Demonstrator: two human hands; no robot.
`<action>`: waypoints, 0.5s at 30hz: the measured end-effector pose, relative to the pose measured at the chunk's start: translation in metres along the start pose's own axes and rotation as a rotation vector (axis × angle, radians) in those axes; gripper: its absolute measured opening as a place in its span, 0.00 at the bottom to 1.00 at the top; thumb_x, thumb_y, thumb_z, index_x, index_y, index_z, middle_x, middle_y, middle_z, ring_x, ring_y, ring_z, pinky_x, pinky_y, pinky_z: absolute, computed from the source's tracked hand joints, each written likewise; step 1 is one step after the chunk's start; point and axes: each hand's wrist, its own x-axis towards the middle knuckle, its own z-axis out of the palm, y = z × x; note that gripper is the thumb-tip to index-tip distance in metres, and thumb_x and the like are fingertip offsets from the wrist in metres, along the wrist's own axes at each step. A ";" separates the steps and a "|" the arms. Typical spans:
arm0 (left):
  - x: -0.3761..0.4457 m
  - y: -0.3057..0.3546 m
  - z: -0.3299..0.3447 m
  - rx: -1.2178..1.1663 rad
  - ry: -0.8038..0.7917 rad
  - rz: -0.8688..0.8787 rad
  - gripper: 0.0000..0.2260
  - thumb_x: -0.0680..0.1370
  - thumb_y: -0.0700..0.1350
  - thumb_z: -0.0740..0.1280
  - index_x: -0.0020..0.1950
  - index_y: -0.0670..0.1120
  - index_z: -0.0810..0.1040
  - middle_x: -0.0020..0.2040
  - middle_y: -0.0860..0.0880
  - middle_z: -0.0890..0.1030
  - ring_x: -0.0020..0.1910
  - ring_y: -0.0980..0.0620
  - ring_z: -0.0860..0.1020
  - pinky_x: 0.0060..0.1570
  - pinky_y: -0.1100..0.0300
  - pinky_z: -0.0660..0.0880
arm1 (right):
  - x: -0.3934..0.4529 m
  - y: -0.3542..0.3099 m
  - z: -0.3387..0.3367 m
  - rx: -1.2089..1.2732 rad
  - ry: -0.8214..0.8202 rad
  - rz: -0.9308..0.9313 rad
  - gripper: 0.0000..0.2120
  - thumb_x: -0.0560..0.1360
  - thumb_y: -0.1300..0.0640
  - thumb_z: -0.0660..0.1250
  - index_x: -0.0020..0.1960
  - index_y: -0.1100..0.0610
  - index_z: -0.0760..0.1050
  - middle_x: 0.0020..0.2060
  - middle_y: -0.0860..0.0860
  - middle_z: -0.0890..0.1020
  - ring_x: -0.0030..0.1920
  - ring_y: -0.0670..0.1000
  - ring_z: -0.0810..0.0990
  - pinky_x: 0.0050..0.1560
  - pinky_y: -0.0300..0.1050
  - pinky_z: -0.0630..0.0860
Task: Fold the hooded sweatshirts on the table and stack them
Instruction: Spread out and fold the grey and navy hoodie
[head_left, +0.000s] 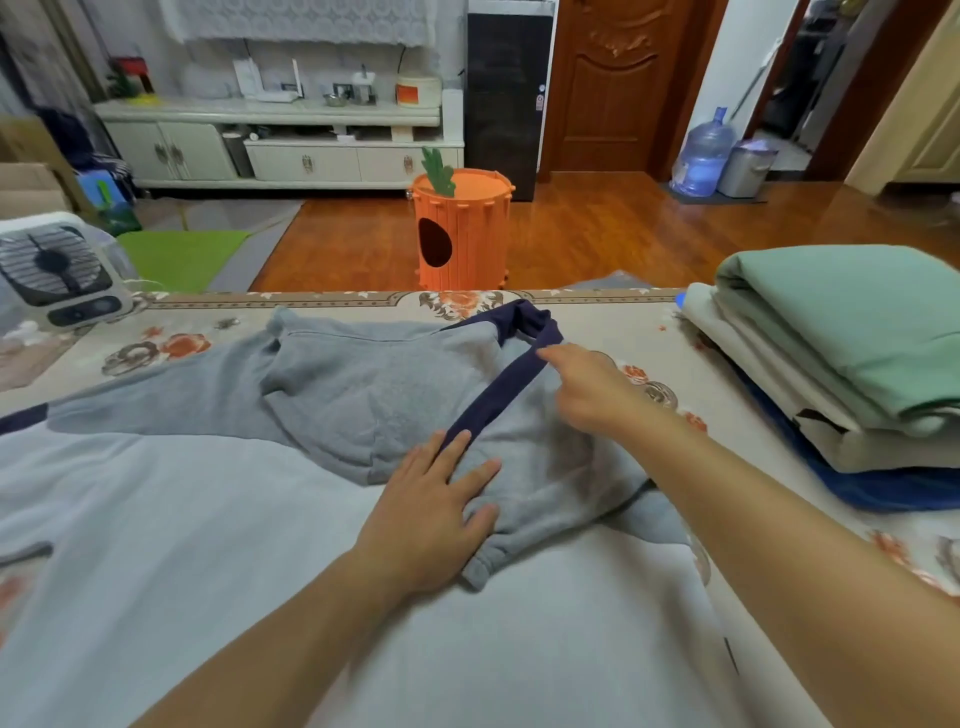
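Fingers (457, 462) of the left hand (431, 514) lie straight and spread, pressing flat on the grey sweatshirt (363, 400), with the fingertips at the near end of its navy band (498, 389). Over by the far end of that band, the right hand (587, 395) has its fingers curled, the index finger and thumb meeting at the band's edge as if pinching it, though the grip itself is partly hidden behind the hand. That sweatshirt lies spread across the middle of the table (332, 306), which wears a floral cloth; one sleeve runs off to the left, and the hood (524, 317), lined in navy, points toward the far edge. A ribbed cuff (480, 564) lies just beside the left wrist. Beneath the forearms, nearer the person, is a paler grey garment (208, 545), covering most of the near table. On the right side of the table sits a stack (852, 374) of folded clothes, green on top, cream below and dark blue at the bottom. A small fan (57, 270) stands at the table's left far corner. Beyond the table, an orange carrot-shaped bin (460, 234) stands on the wood floor, with a water jug (701, 156) by the doorway.
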 end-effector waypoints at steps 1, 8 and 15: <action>-0.001 -0.005 0.007 -0.007 -0.045 -0.040 0.28 0.79 0.64 0.47 0.80 0.63 0.61 0.83 0.52 0.49 0.82 0.49 0.45 0.80 0.53 0.44 | 0.020 -0.003 0.008 0.027 -0.054 -0.050 0.27 0.79 0.67 0.56 0.78 0.57 0.63 0.77 0.55 0.65 0.76 0.57 0.63 0.74 0.50 0.61; -0.005 -0.005 0.006 -0.020 0.006 0.021 0.26 0.81 0.63 0.50 0.80 0.64 0.59 0.83 0.56 0.49 0.81 0.54 0.38 0.79 0.51 0.41 | 0.107 0.041 0.055 -0.154 -0.141 0.119 0.28 0.83 0.39 0.42 0.81 0.45 0.48 0.82 0.49 0.46 0.81 0.58 0.46 0.78 0.64 0.46; -0.014 -0.013 0.002 -0.458 0.136 0.086 0.23 0.79 0.60 0.58 0.70 0.55 0.78 0.81 0.62 0.53 0.78 0.63 0.56 0.74 0.66 0.58 | 0.115 0.047 0.054 -0.214 -0.033 0.061 0.23 0.85 0.46 0.47 0.80 0.42 0.56 0.82 0.50 0.47 0.80 0.61 0.45 0.78 0.63 0.42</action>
